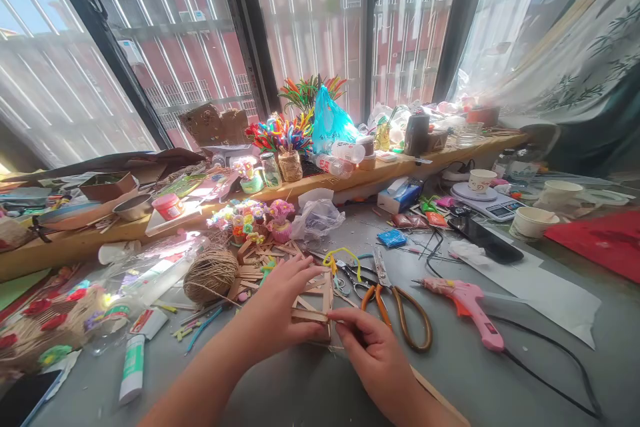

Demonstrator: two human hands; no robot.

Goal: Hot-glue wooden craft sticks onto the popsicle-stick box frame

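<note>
Both my hands work on a small frame of wooden craft sticks [317,301] lying on the grey table [475,380]. My left hand [280,307] lies over the frame's left side, fingers curled round its near edge. My right hand [373,350] pinches a thin stick at the frame's near right corner. More loose craft sticks [260,255] lie just behind the frame.
A ball of twine [211,275] sits left of the frame, scissors [395,303] and a pink glue gun [467,303] to the right. A glue tube [133,367] lies at the near left. A cluttered wooden shelf [300,190] runs below the window.
</note>
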